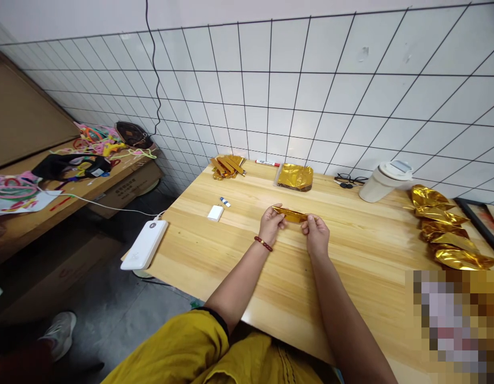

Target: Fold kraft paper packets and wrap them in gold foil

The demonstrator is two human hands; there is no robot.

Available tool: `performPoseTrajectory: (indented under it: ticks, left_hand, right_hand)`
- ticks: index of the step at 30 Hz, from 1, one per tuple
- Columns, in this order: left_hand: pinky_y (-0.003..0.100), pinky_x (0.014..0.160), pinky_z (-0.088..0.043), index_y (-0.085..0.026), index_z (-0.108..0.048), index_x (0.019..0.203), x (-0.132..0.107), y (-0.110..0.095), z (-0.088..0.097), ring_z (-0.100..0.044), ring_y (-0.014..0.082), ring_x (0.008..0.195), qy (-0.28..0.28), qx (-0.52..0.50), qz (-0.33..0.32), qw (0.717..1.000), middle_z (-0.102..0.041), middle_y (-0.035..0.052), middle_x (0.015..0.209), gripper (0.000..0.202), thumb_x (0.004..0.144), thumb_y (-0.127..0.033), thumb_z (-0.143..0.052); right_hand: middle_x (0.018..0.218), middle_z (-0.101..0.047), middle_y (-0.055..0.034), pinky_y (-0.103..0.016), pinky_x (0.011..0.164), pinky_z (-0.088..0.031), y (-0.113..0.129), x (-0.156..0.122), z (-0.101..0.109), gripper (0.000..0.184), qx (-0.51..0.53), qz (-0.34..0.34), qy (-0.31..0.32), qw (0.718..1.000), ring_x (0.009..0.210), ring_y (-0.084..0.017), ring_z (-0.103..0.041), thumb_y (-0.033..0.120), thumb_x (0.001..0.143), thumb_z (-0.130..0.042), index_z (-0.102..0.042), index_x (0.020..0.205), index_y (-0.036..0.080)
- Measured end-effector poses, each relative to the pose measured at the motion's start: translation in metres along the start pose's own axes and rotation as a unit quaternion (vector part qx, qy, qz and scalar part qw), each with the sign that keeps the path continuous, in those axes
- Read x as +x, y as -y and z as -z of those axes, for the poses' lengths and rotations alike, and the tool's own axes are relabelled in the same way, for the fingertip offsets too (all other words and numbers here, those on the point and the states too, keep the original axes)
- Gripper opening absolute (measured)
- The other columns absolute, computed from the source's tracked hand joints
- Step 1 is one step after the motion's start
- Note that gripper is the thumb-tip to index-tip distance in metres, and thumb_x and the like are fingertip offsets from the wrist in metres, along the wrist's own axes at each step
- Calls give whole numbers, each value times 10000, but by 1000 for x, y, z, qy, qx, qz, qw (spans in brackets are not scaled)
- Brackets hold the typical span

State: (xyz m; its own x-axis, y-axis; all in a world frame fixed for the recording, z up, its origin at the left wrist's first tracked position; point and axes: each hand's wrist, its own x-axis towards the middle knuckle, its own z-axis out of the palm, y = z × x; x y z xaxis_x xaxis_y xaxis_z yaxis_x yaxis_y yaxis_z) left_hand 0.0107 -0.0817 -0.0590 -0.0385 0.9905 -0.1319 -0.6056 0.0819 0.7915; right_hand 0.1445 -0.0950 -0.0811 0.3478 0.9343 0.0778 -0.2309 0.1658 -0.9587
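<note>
The left hand [272, 224] pinches one end of a narrow gold foil strip [292, 215], and the right hand [316, 234] pinches the other end, so both hands are closed on the same piece. The strip is held between them, over the middle of the wooden table [239, 250]; whether it also touches the wood, I cannot tell. In my judgement, the step in hand is the folding or the flattening of this foil, because the strip is stretched between the fingers and seems to have layers. Behind it, near the wall, lies a stack of gold foil sheets [295, 176], and to the left of this stack there is a pile of narrow gold strips [228, 166]. The next move, I think, calls for an even pinch at both ends and a light pressing along the edge, since such thin foil can probably crease wrongly or tear.
</note>
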Motion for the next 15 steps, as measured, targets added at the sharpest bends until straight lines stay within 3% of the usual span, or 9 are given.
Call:
performPoseTrajectory:
  ticks: [3,8,11,15]
  left_hand:
    - [202,451,-286,-197,-589,1033,0,-3,-1,-525,59,507,2,-41,12,999,-715,46,945,495,611,-302,-826]
    - [191,453,-280,-203,-566,1019,0,-2,-1,-520,55,513,-27,-52,9,998,-706,25,890,536,599,-373,-852]
    - [195,447,-274,-204,-580,1046,0,0,-2,-491,40,490,-13,-24,-6,1000,-707,17,890,572,571,-336,-869]
    - [191,427,-274,-163,-654,911,-1,2,-2,-430,24,452,-10,25,-32,999,-650,-25,701,472,537,-345,-877]
  right_hand:
    - [587,-577,45,-226,505,-358,0,-2,0,377,-14,15,18,1000,490,-87,-454,542,774,-668,-633,902,189]
    - [620,-599,32,-233,541,-397,1,-6,-1,356,-46,34,54,997,527,-98,-483,525,814,-645,-645,936,190]
    - [601,-593,34,-222,517,-376,2,-6,0,372,-35,26,31,999,506,-90,-469,538,808,-648,-643,923,185]
    - [515,-545,53,-209,439,-293,5,-3,0,422,-6,-3,-18,1000,424,-72,-396,587,766,-664,-628,856,177]
